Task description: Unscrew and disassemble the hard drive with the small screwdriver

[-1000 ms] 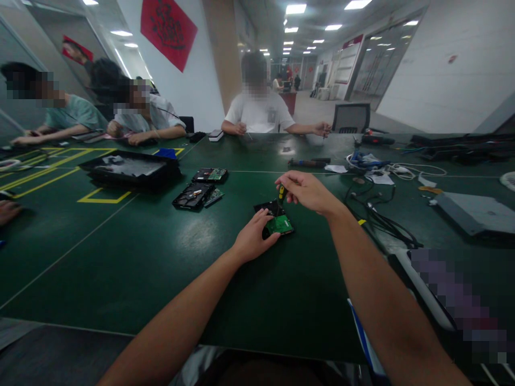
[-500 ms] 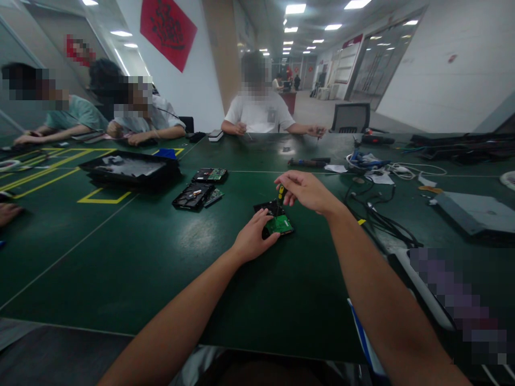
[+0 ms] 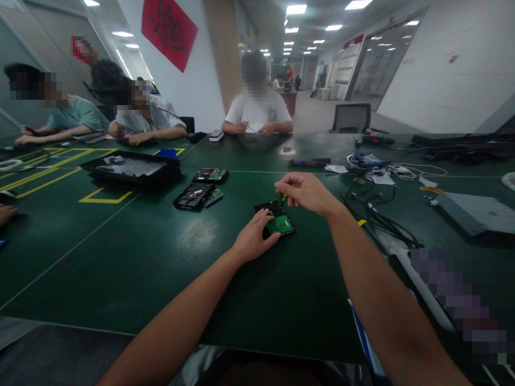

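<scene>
A hard drive (image 3: 284,225) with a green circuit board lies flat on the dark green table in front of me. My left hand (image 3: 252,237) holds it from the left, thumb along its near edge and fingers over its upper side. Above the drive's far right part, my right hand (image 3: 304,192) is closed on a small screwdriver (image 3: 285,198) with a yellow and black handle. The screwdriver points down at the drive; its tip is too small to make out. Most of the handle is hidden behind my fingers.
Left of my hands lie another hard drive (image 3: 210,175), a black drive casing (image 3: 193,196) and a loose circuit board (image 3: 214,197). Further left stands a black tray (image 3: 132,174). Cables (image 3: 386,220) and a grey metal box (image 3: 475,212) lie to the right. A co-worker (image 3: 257,110) sits opposite.
My right fingers have shifted round the screwdriver handle, so less of it shows. My left hand and the drive stay put. The co-worker opposite has brought both hands together.
</scene>
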Demonstrator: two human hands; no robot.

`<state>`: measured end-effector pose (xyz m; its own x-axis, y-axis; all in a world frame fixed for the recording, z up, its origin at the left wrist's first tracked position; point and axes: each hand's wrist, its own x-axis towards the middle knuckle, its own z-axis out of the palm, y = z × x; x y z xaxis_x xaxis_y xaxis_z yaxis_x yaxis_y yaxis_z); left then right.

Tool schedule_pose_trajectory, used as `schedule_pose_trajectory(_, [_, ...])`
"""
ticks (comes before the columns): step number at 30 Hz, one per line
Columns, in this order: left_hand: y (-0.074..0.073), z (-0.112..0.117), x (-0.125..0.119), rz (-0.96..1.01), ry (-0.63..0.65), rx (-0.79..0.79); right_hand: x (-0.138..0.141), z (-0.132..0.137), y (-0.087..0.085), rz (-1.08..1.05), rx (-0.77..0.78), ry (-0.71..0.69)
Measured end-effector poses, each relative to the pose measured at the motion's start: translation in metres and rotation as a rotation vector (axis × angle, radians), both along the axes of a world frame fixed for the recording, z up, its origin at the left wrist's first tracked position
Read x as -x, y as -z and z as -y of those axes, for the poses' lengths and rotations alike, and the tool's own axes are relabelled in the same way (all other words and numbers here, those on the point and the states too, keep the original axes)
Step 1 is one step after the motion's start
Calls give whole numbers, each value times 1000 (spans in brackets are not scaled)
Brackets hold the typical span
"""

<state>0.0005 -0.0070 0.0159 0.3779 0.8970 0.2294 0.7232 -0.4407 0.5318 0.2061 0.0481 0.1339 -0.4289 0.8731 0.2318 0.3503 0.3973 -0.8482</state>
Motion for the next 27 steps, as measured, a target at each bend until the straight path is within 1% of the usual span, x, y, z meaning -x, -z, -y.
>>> schedule_pose_trajectory(3, [0, 0, 0, -5, 2, 2, 1, 1, -2, -64, 68, -70])
schedule_pose_trajectory(5, [0, 0, 0, -8, 1, 5, 0, 1, -2, -74, 77, -92])
schedule_pose_trajectory(7, [0, 1, 0, -10, 0, 10, -1, 0, -2, -40, 36, -66])
schedule_pose_trajectory(10, [-2, 2, 0, -10, -8, 14, -3, -3, 0, 8, -32, 31])
schedule_pose_trajectory(13, [-3, 2, 0, -9, -7, 16, -4, -5, 1, 23, -37, 95])
schedule_pose_trajectory(15, [-3, 2, 0, -8, -3, 20, -4, -4, 2, 23, -35, 91])
schedule_pose_trajectory(18, [-1, 0, 0, -6, -2, 20, -2, -2, 1, -11, -18, 27])
schedule_pose_trajectory(21, [1, -1, 0, -2, -3, 16, 0, -1, 1, -69, 38, -45])
schedule_pose_trajectory(23, [2, 0, 0, 0, -2, 15, 1, -1, 1, -84, 58, -66])
schedule_pose_trajectory(25, [1, 0, 0, 1, -3, 13, 0, -3, 1, -54, 32, -46])
schedule_pose_trajectory(27, [-1, 1, 0, -2, -3, 15, -2, -5, 2, -12, -27, 10])
